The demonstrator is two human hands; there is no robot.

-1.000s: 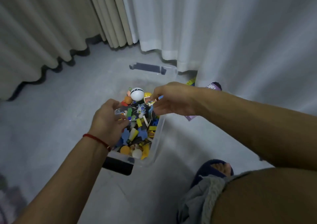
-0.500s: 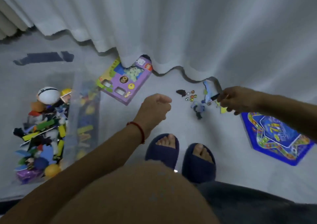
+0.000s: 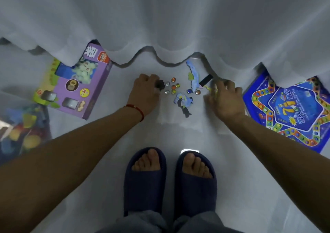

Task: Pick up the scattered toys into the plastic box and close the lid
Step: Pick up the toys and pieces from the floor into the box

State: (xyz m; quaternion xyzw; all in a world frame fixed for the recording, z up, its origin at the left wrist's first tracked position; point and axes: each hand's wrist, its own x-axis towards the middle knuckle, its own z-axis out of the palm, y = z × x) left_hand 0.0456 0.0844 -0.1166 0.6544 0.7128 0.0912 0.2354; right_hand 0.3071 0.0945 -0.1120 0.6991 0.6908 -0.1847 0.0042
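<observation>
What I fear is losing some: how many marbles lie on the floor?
8 marbles: six clustered right of the left hand gripping a dark toy piece, two nearer the right hand. Others may hide under hands.

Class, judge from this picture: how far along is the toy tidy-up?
Done: many toys fill the plastic box. In hand: the left hand grips a dark toy; the right hand pinches small pieces. Left: marbles, purple box, blue board, lid.
</observation>
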